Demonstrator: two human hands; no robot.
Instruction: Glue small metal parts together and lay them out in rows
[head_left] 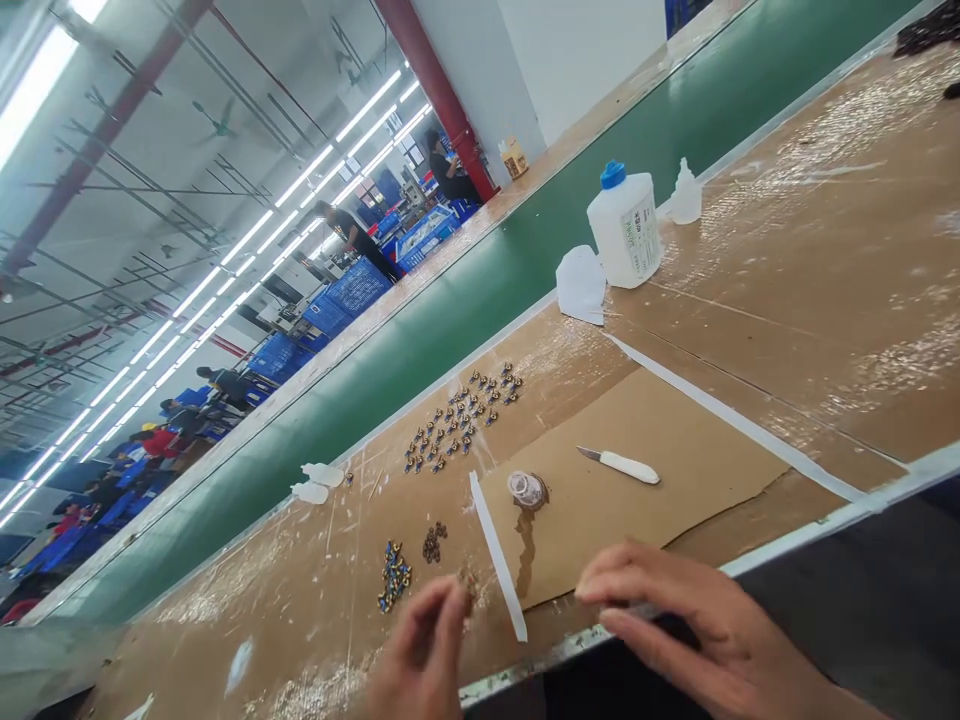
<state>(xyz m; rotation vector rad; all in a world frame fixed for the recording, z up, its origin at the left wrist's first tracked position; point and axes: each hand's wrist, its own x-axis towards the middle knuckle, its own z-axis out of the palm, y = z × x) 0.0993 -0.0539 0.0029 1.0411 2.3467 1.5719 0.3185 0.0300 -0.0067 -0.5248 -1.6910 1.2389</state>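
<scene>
My left hand (429,645) is pinched at the table's near edge, slightly blurred; whatever sits between its fingertips is too small to name. Just beyond it lie a pile of small blue-and-gold parts (394,577) and a small heap of dark brown pieces (433,542). My right hand (675,620) hovers over the front edge with thumb and fingers drawn together, and a greyish sliver between them cannot be made out. On the brown cardboard sheet (705,450) stand a small clear cup (526,490) beside a wet brown streak and a white-handled knife (628,467), lying flat.
Many blue-and-gold parts (457,420) are spread in rows farther back. A white bottle with a blue cap (626,232), a white piece (581,284) and small squeeze bottles (685,195) stand at the back. White tape (499,560) borders the cardboard. Across a green belt (450,320), people work.
</scene>
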